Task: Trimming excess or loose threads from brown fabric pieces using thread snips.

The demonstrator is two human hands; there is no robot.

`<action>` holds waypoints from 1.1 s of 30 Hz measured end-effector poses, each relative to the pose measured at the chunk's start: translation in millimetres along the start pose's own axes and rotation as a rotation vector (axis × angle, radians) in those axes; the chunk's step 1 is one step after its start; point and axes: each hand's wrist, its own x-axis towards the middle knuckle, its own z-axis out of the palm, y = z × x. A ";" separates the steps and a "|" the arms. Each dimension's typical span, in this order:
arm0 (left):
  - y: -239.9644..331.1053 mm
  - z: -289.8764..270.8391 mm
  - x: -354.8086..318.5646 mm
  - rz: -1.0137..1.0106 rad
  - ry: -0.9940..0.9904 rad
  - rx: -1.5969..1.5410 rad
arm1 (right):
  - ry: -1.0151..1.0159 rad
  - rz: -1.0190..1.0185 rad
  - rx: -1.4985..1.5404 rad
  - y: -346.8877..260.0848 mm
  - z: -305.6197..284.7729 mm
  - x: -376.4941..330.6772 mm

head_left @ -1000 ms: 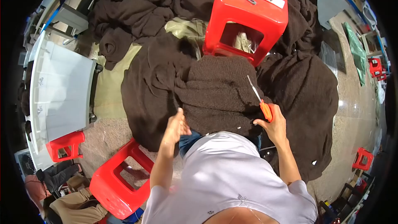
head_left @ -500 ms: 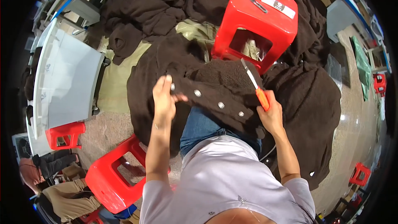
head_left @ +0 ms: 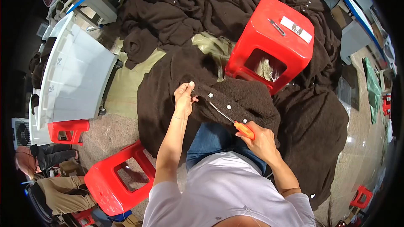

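A dark brown fleecy garment (head_left: 248,94) lies across my lap, with a row of shiny round buttons (head_left: 229,107) along its band. My left hand (head_left: 183,97) pinches the band's left end between thumb and fingers, beside the buttons. In my right hand (head_left: 261,143) is an orange-handled tool (head_left: 244,130) with a long, thin metal blade. Its tip points up and left, close to the band near the left hand. Whether the tip touches the cloth I cannot tell.
A red plastic stool (head_left: 269,21) ahead bears small metal snips (head_left: 277,27) and a white label. Heaps of brown garments (head_left: 168,12) cover the floor beyond. Another red stool (head_left: 113,180) stands at my left, near a white panel (head_left: 80,71) and a seated person's legs (head_left: 63,195).
My right hand has brought the orange-handled tool left and down, so its tip now lies near the left hand. The view has shifted slightly. My left hand still pinches the band.
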 end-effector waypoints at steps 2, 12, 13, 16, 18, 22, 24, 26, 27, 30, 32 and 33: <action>4.3 0.4 0.7 0.048 0.012 0.018 | 0.030 -0.053 0.004 -1.9 5.8 9.4; 11.1 -17.3 9.9 0.042 -0.030 0.182 | -0.069 -0.014 0.191 20.3 28.2 53.9; 7.2 -16.9 8.0 -0.046 0.026 0.055 | -0.086 0.068 0.282 27.6 31.5 55.1; -7.6 -9.0 -20.0 -0.372 -0.070 -0.181 | -0.082 0.192 0.444 46.4 39.4 52.6; -12.3 13.9 -47.2 -0.410 -0.123 -0.059 | -0.085 0.195 0.427 52.2 41.4 51.2; -15.4 42.8 -71.4 -0.157 -0.066 0.090 | -0.083 0.172 0.391 60.1 50.0 47.1; -16.6 51.7 -73.2 -0.216 -0.024 0.200 | -0.058 0.154 0.390 60.7 52.5 46.5; -17.9 63.3 -74.8 -0.205 0.000 0.181 | -0.027 0.180 0.475 57.5 53.3 44.8; -16.8 68.2 -77.1 -0.150 -0.027 0.223 | -0.022 0.191 0.497 55.6 51.9 44.5; -16.0 80.7 -80.0 -0.075 -0.079 0.289 | -0.020 0.192 0.478 54.0 48.6 40.3; -15.2 88.2 -77.7 -0.131 -0.099 0.228 | 0.004 0.186 0.485 53.4 48.7 38.5; -13.1 90.6 -78.8 -0.183 -0.107 0.200 | 0.019 0.182 0.481 52.5 46.3 37.0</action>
